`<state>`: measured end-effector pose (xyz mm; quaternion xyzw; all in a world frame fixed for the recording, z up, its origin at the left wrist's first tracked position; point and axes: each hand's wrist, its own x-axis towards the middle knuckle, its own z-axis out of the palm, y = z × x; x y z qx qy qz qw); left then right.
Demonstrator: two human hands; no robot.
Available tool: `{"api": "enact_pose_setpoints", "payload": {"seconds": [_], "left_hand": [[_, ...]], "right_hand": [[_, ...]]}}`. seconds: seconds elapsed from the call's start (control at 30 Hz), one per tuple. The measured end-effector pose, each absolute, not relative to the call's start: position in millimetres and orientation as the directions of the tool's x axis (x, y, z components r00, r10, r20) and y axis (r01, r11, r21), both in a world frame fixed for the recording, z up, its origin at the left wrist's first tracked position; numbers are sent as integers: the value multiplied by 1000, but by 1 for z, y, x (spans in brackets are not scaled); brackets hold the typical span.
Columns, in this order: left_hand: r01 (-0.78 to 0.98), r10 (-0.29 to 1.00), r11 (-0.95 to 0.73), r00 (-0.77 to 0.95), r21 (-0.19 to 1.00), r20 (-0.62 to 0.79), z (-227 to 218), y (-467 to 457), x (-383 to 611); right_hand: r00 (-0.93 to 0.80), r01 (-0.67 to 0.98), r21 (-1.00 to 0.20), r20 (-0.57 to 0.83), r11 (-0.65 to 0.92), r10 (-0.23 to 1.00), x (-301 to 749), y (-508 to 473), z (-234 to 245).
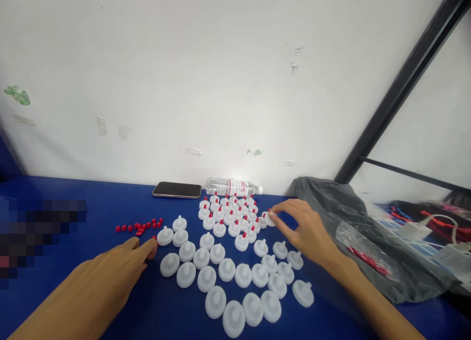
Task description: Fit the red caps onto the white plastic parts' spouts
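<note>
Several white plastic caps with nozzles (pixel 228 271) lie on the blue table (pixel 91 202) in front of me. Farther back stands a group of caps with red tips (pixel 230 215) fitted. My right hand (pixel 305 232) reaches to the right edge of that group, its fingertips pinched on a red-tipped cap (pixel 270 217). My left hand (pixel 125 261) rests on the table left of the plain caps, fingers curled, with a small red tip (pixel 154 238) at its fingertips. A scatter of loose red tips (pixel 140 226) lies just beyond it.
A phone (pixel 177 190) and a lying water bottle (pixel 233 187) sit at the back by the white wall. A grey plastic bag (pixel 368 232) holding a clear packet of red tips (pixel 368 261) lies at right. A black metal frame (pixel 405 80) rises at right.
</note>
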<state>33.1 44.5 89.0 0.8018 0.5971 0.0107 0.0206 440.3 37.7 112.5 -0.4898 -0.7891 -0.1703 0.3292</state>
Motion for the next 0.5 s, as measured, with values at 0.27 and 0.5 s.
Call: {"api": "enact_pose_setpoints", "payload": {"seconds": [0.27, 0.5], "left_hand": [[967, 965, -254, 255, -26, 59, 80, 48, 29], [956, 951, -271, 246, 117, 189, 69, 46, 24]], "right_hand": [[-289, 888, -71, 682, 454, 671, 442, 39, 111], [-273, 894, -93, 662, 437, 699, 447, 40, 113]]}}
